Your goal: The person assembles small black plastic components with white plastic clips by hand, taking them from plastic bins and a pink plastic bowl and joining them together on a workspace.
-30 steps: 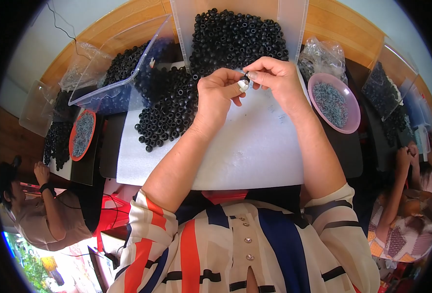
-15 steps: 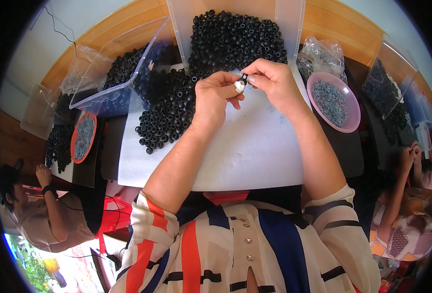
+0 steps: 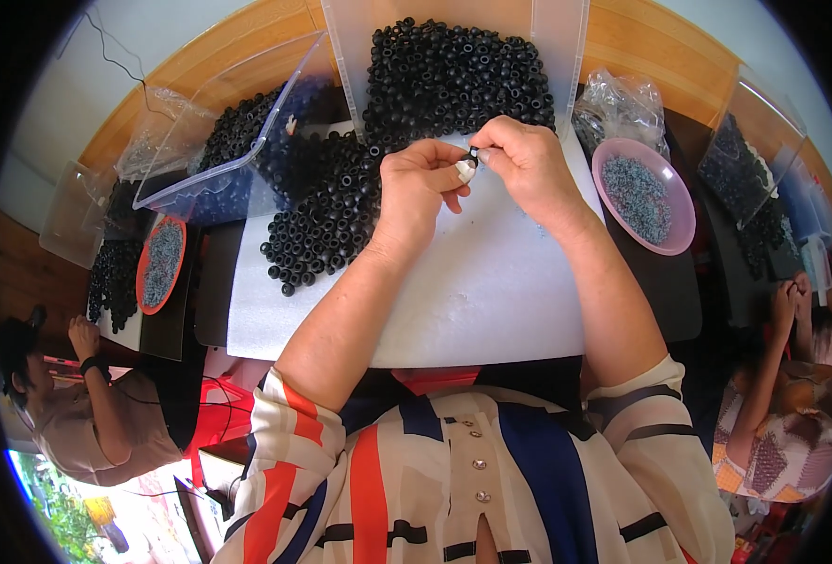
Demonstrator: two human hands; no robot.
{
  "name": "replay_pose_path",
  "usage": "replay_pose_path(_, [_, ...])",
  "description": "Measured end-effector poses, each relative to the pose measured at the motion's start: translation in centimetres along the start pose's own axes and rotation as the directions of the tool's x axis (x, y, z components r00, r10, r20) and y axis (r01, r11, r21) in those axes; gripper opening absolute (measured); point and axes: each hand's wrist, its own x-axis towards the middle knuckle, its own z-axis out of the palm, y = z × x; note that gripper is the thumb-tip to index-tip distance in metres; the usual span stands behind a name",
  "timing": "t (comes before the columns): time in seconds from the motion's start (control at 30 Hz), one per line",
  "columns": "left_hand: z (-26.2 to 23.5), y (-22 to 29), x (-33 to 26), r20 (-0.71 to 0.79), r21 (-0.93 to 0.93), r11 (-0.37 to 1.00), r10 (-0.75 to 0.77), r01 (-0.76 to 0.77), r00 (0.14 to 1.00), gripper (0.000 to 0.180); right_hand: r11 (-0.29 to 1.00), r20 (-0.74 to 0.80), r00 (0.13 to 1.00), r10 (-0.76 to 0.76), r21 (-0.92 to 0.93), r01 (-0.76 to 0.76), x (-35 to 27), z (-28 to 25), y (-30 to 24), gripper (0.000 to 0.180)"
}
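Note:
My left hand (image 3: 412,184) holds a small black ring-shaped plastic part (image 3: 473,153) between thumb and fingers, above the white foam sheet (image 3: 453,310). A white wrap (image 3: 466,171) covers a fingertip of that hand. Pinched closed at the part's upper end is my right hand (image 3: 525,165); what its fingertips hold is too small to name. Left of my hands lies a loose heap of similar black parts (image 3: 317,221). Beyond them, many more black parts (image 3: 453,80) fill a clear plastic bin (image 3: 571,56).
A pink bowl (image 3: 682,211) of tiny grey-blue pieces stands at right beside a crumpled clear bag (image 3: 622,99). To the left are a tilted clear bin (image 3: 265,141) and an orange bowl (image 3: 183,246). Other people work at far left (image 3: 115,414) and far right (image 3: 782,414).
My right fingers have shifted slightly at the top of the black part, and the left hand has turned a little. The heaps and bowls look the same.

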Motion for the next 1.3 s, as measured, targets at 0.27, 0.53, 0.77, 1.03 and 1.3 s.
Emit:
replay_pose_path(0.27, [-0.2, -0.5, 0.1, -0.027, -0.034, 0.999, -0.030, 0.029, 0.999, 0.010, 0.996, -0.023, 1.000, -0.001, 0.091, 0.003, -0.2, 1.0, 0.7, 0.006])
replay_pose_path(0.53, [-0.4, -0.3, 0.0, -0.001, -0.099, 0.990, -0.106, 0.105, 0.994, 0.012, 0.991, -0.040, 0.999, 0.006, 0.130, -0.001, -0.2, 1.3, 0.7, 0.006])
replay_pose_path(0.77, [-0.2, -0.3, 0.0, -0.015, -0.174, 0.979, -0.112, 0.107, 0.994, 0.011, 0.995, -0.105, 0.989, -0.100, 0.005, 0.101, -0.5, 2.0, 0.8, 0.009])
replay_pose_path(1.03, [-0.2, -0.1, 0.0, -0.051, -0.219, 0.970, -0.120, 0.106, 0.991, 0.010, 0.983, -0.169, 0.971, -0.166, -0.106, 0.150, -0.8, 3.1, -0.1, 0.018])
replay_pose_path(1.3, [-0.7, 0.2, 0.0, 0.101, -0.201, 0.962, -0.168, 0.185, 0.981, 0.016, 0.949, -0.212, 0.954, -0.210, -0.277, 0.147, -1.0, 3.1, 0.3, 0.024])
